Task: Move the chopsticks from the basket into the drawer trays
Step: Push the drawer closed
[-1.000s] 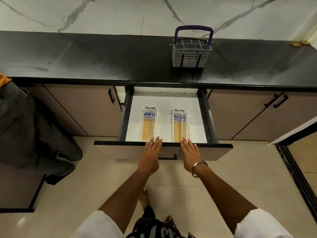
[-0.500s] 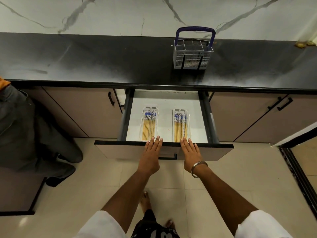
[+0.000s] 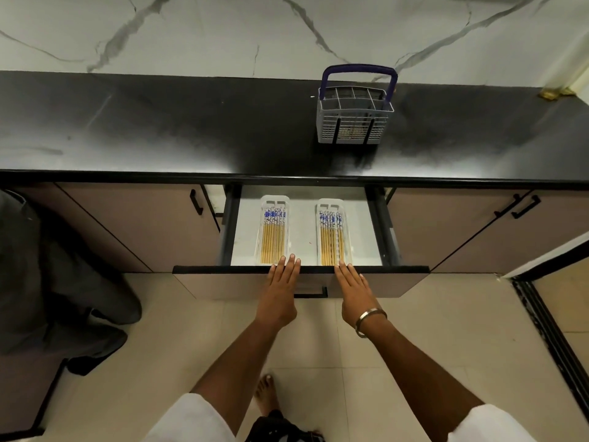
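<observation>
The drawer stands partly open under the black counter. Two clear trays lie in it side by side, the left tray and the right tray, each filled with several bamboo chopsticks with blue-and-white tops. My left hand and my right hand lie flat with fingers straight against the drawer front, fingertips over its top edge, holding nothing. The grey wire basket with a blue handle stands on the counter behind the drawer; no chopsticks stick out of it.
Closed cabinet doors with black handles flank the drawer. A person in dark trousers stands at the left. A dark door threshold runs along the right. My bare foot is on the tiled floor.
The drawer has slid inward toward the cabinet with both flat hands on its front. The trays now sit partly under the counter edge.
</observation>
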